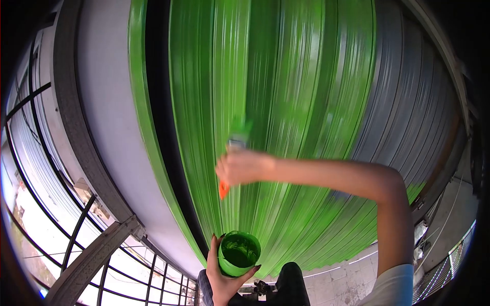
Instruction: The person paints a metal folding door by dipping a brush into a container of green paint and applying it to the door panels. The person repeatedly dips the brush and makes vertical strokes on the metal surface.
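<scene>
My right hand [244, 166] is closed round the handle of a paintbrush [239, 136], whose orange handle end sticks out below the fist. The green-coated bristles point up against a ribbed metal panel [301, 102], blurred by motion. Lower down, my left hand [224, 282] grips a round cup of green paint [239, 253] from below and the side, its open top facing me. Wet green paint covers most of the panel's ribs, while the section at the right [403, 97] is bare grey metal.
Left of the panel are a green edge strip [140, 92], a pale wall [109, 92] and a brown frame post [76, 97]. A black window grille [71, 239] runs along the lower left. Paved floor [347, 280] lies below, near my dark-clothed leg [292, 285].
</scene>
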The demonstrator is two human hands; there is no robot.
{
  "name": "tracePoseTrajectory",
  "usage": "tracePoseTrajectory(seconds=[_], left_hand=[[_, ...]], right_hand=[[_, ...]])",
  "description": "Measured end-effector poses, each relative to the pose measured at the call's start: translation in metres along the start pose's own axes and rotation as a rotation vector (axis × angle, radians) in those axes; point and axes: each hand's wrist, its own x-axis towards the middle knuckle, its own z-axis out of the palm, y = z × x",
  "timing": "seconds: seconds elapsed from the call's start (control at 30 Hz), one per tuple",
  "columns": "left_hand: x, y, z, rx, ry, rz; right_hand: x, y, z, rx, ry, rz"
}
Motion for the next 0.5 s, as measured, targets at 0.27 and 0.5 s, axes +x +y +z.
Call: tracePoseTrajectory(seconds=[0.27, 0.5], left_hand=[[-0.005, 0.027, 0.003, -0.108, -0.021, -0.051], [-0.009, 0.036, 0.007, -0.076, -0.052, -0.032]], right_hand=[[-0.008, -0.058, 0.011, 0.544, 0.007, 0.060], [-0.024, 0.084, -0.046, 0.122, 0.199, 0.320]])
